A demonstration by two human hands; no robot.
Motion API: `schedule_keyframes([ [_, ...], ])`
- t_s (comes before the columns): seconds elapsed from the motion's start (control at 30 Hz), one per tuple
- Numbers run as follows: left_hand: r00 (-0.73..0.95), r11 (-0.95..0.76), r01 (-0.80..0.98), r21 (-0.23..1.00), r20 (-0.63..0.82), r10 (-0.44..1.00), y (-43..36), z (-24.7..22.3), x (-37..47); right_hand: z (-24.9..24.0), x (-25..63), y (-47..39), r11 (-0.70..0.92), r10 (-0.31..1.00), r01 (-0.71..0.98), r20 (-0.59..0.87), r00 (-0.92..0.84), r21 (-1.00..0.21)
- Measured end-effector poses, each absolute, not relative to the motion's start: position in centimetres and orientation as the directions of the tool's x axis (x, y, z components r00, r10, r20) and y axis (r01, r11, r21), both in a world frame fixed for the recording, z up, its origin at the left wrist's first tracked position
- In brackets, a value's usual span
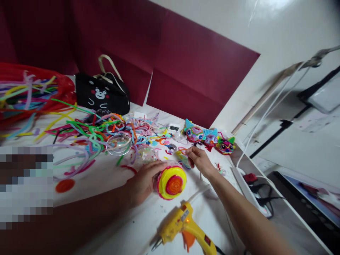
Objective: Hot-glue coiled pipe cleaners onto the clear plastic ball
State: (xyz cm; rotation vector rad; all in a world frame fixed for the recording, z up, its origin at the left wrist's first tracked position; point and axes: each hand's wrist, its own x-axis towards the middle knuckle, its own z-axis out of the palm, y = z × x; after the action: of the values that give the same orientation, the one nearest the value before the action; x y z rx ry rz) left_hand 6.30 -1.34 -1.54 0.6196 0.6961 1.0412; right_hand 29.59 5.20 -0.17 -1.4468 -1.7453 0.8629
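My left hand [145,179] is wrapped around a round craft piece [172,182], which seems to have a clear body. Its end facing me carries coiled yellow, pink and orange rings. Further right, my right hand [199,161] reaches over the table with its fingers pinched together; what is between them, if anything, is hidden. Close beside those fingertips lies a pale green and blue flat piece [183,159]. A yellow hot glue gun [183,225] with a lit orange light lies below both hands, its nozzle toward the lower left.
Tangled pipe cleaners [90,131] spread across the left and back. A clear round dish [119,144] and an orange coiled disc [65,185] lie left. Behind stand a black bag [102,95] and several colourful craft faces [195,132]. A power strip [251,193] runs along the right edge.
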Motion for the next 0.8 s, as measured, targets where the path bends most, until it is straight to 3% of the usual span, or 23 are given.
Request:
schedule_keyframes([
  [0.3,0.354,0.427,-0.589,0.686,-0.255,0.900,-1.7,-1.4,6.4,0.3,23.6,12.4,0.374,0.924,0.761,0.140,-0.357,-0.530],
  [0.53,0.382,0.496,-0.618,0.611,-0.318,0.868,-1.3,-1.7,6.4,0.2,18.9,16.5,0.471,0.879,0.842,0.057,-0.474,-0.265],
  [0.67,0.385,0.501,-0.632,0.591,-0.322,0.865,-1.3,-2.1,6.5,-0.6,17.2,18.0,0.461,0.884,0.866,0.020,-0.467,-0.194],
  [0.8,0.330,0.480,-0.641,0.599,-0.349,0.877,-1.3,-2.3,6.6,-0.8,16.8,18.8,0.448,0.890,0.865,0.026,-0.455,-0.226],
])
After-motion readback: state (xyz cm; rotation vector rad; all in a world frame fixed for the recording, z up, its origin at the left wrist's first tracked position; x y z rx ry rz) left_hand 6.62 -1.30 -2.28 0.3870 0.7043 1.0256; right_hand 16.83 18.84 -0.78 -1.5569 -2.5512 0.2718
